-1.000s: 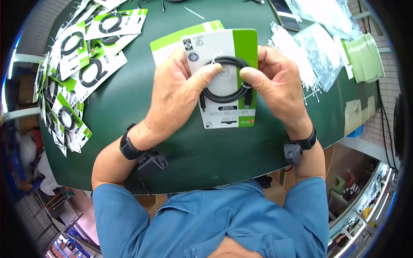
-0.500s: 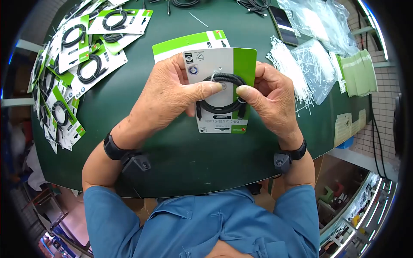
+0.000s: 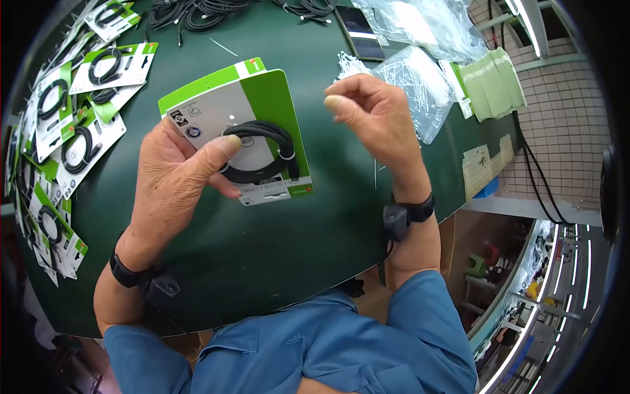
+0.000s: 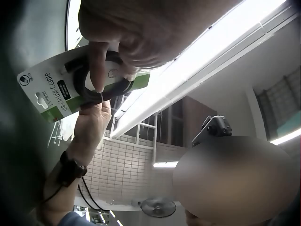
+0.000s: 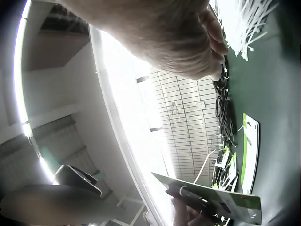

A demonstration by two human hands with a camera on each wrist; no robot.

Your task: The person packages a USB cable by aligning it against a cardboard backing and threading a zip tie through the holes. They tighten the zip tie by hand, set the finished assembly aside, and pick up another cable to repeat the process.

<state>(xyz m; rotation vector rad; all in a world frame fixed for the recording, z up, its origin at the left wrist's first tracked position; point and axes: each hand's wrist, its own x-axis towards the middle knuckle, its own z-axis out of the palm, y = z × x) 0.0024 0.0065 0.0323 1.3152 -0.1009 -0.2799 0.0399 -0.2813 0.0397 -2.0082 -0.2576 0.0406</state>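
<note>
My left hand [image 3: 174, 174] grips a white and green cable card [image 3: 282, 98], thumb on the front and fingers behind. On that card sits a coiled black USB-C cable [image 3: 259, 174], bound with a white tie; my thumb presses over the coil's left part. To the right and apart from the card is my right hand [image 3: 377, 115], its fingers loosely bent with nothing visible in them. It is close to a pile of white cable ties [image 3: 351, 65]. Behind the held card, another green-edged card [image 3: 210, 80] lies on the table, partly covered.
Many finished-looking carded cables [image 3: 82, 148] are heaped on the left of the green table [image 3: 262, 262]. Loose black cables [image 3: 197, 13] lie at the back, beside a phone [image 3: 359, 33]. Plastic bags [image 3: 420, 85] and a banded green card stack [image 3: 492, 85] are at the right.
The right hand has let go of the card and moved right, toward the white ties. The left hand keeps the card, now tilted. The head view has shifted right.
</note>
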